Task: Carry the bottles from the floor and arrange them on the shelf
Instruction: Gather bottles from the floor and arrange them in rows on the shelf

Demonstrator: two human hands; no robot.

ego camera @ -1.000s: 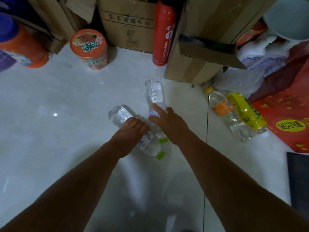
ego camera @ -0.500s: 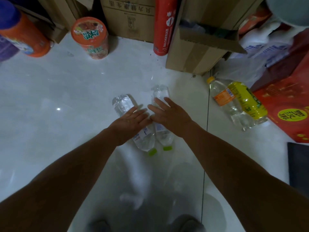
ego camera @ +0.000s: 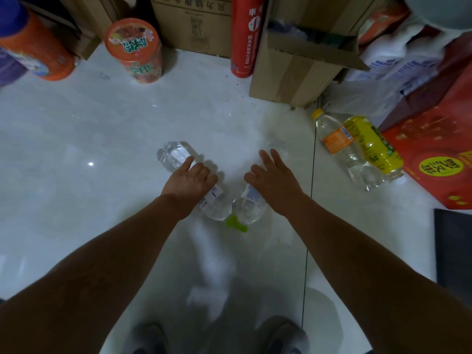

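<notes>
At pick-up stage: left bottle (ego camera: 173, 155) on floor (ego camera: 102, 129) gripped by curled left hand (ego camera: 189, 180), right bottle (ego camera: 251, 204) under flat, straight-fingered right hand (ego camera: 274, 181) (green caps (ego camera: 232, 222) together); probably needs right grip closed, then both lifted toward shelf.

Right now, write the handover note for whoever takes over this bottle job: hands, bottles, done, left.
Left hand: fingers curled round the left clear plastic water bottle with a green cap, which lies on the pale tiled floor.
Right hand: fingers straight, over the right clear green-capped bottle, not gripping it.
Also on the floor, at right: a clear orange-labelled bottle with a yellow cap and a yellow-wrapped bottle, side by side.
Done: nothing; no shelf in view.
Left: lift all four, carry, arrange on the shelf.
</notes>
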